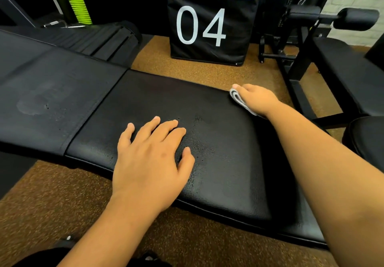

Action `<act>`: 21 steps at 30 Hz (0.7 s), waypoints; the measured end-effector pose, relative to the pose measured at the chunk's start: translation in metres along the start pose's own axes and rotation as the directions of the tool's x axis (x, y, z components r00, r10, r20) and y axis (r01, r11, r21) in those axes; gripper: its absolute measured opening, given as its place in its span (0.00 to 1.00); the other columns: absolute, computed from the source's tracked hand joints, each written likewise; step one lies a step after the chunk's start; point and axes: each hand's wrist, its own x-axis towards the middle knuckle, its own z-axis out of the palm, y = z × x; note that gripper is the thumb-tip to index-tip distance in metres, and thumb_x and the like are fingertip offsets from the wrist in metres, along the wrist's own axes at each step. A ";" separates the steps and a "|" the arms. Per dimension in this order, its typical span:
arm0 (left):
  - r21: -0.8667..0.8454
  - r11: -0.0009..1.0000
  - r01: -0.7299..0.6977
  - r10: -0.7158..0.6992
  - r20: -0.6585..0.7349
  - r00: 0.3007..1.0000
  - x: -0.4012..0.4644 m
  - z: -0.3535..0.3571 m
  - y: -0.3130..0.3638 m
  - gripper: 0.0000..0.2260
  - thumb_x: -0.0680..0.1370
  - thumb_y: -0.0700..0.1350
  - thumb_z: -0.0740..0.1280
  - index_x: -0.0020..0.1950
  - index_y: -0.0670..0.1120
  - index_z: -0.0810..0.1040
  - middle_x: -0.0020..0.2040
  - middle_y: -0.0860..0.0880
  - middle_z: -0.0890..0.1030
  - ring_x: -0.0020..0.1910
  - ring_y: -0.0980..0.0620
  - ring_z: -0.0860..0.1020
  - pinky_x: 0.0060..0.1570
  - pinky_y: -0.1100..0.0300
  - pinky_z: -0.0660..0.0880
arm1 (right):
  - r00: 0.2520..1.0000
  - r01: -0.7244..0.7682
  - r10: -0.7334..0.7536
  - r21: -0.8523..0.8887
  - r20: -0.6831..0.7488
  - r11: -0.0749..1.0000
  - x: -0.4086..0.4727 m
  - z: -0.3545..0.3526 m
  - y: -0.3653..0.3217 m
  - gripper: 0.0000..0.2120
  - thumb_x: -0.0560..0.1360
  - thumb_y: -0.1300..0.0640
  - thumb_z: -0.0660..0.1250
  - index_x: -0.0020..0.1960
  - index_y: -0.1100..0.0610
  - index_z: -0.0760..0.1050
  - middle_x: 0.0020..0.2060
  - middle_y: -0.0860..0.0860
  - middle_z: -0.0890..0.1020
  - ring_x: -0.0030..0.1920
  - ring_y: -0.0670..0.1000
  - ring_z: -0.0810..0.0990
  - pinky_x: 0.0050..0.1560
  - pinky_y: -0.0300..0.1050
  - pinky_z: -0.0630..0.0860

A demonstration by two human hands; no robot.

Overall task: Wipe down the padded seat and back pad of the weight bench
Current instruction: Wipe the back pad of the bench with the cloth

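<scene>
Left hand (153,158): palm down, fingers straight and slightly spread, pressed flat; forearm enters from the lower left. Right hand (256,98): reached farther forward, palm down, fingers curled over a folded cloth (239,98); forearm runs diagonally from the lower right.

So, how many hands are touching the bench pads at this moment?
2. The left hand rests flat on the seat pad near its front edge; the right hand presses a grey cloth at the pad's far edge.

right hand (256,98) hides most of the cloth (239,98).
</scene>
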 end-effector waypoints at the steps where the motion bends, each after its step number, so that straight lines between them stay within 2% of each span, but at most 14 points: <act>1: 0.002 1.000 0.001 -0.001 0.001 1.000 0.000 0.000 0.000 0.19 0.76 0.57 0.56 0.62 0.56 0.78 0.66 0.57 0.76 0.71 0.51 0.69 0.70 0.41 0.60 | 1.000 -0.013 0.013 -0.018 0.018 1.000 0.002 -0.002 0.001 0.29 0.81 0.35 0.47 0.64 0.53 0.75 0.65 0.55 0.76 0.67 0.58 0.72 0.63 0.50 0.65; 3: 0.004 1.000 0.002 -0.002 0.004 1.000 0.001 0.000 0.000 0.19 0.76 0.57 0.56 0.62 0.56 0.78 0.66 0.57 0.76 0.71 0.51 0.69 0.70 0.41 0.60 | 0.997 -0.044 0.047 -0.058 0.060 0.997 0.006 -0.003 -0.008 0.31 0.82 0.37 0.45 0.72 0.56 0.69 0.72 0.56 0.71 0.71 0.58 0.68 0.68 0.52 0.63; 6: 0.005 1.000 0.005 -0.005 -0.002 1.000 0.000 0.000 0.000 0.20 0.76 0.58 0.56 0.62 0.56 0.78 0.66 0.57 0.76 0.70 0.51 0.70 0.69 0.41 0.60 | 0.996 -0.004 0.013 -0.102 0.086 0.995 0.012 0.003 -0.041 0.34 0.81 0.36 0.42 0.74 0.57 0.66 0.73 0.57 0.68 0.73 0.58 0.66 0.71 0.55 0.62; 8: 0.006 1.000 0.009 -0.009 -0.008 1.000 0.001 0.000 0.000 0.20 0.76 0.58 0.56 0.62 0.56 0.78 0.66 0.57 0.76 0.70 0.51 0.70 0.69 0.41 0.61 | 0.994 0.091 -0.085 -0.088 0.072 0.992 0.014 0.011 -0.071 0.34 0.81 0.35 0.41 0.73 0.55 0.67 0.73 0.55 0.70 0.72 0.57 0.68 0.70 0.57 0.63; 11: 0.008 1.000 0.011 -0.011 -0.011 1.000 0.001 0.000 0.001 0.20 0.75 0.58 0.56 0.62 0.56 0.79 0.66 0.57 0.77 0.70 0.51 0.70 0.69 0.41 0.61 | 0.974 0.228 -0.228 -0.047 0.018 0.972 0.007 0.024 -0.101 0.29 0.80 0.35 0.43 0.66 0.52 0.71 0.66 0.54 0.75 0.65 0.59 0.72 0.64 0.57 0.66; 15: 0.010 1.000 0.011 -0.010 -0.021 1.000 0.001 0.002 0.001 0.19 0.75 0.57 0.57 0.62 0.56 0.79 0.66 0.57 0.77 0.70 0.51 0.71 0.69 0.42 0.61 | 0.950 0.311 -0.311 -0.018 -0.026 0.950 -0.006 0.024 -0.072 0.26 0.79 0.34 0.45 0.64 0.47 0.70 0.62 0.52 0.76 0.62 0.59 0.74 0.61 0.59 0.68; 19: 0.014 1.000 0.008 -0.007 -0.023 1.000 0.001 0.002 0.001 0.19 0.75 0.57 0.57 0.62 0.56 0.78 0.66 0.58 0.76 0.70 0.51 0.70 0.69 0.42 0.60 | 0.994 0.103 -0.103 -0.003 0.029 0.995 -0.008 0.007 -0.005 0.26 0.80 0.33 0.46 0.58 0.50 0.71 0.60 0.54 0.78 0.61 0.59 0.75 0.62 0.56 0.69; 21: 0.015 1.000 0.010 -0.009 -0.019 1.000 0.001 0.002 0.001 0.19 0.75 0.58 0.57 0.62 0.56 0.78 0.66 0.58 0.76 0.70 0.51 0.70 0.70 0.42 0.60 | 0.999 0.006 -0.005 -0.022 0.052 1.000 -0.007 -0.002 0.014 0.29 0.81 0.34 0.44 0.62 0.52 0.72 0.65 0.56 0.76 0.65 0.59 0.73 0.64 0.53 0.66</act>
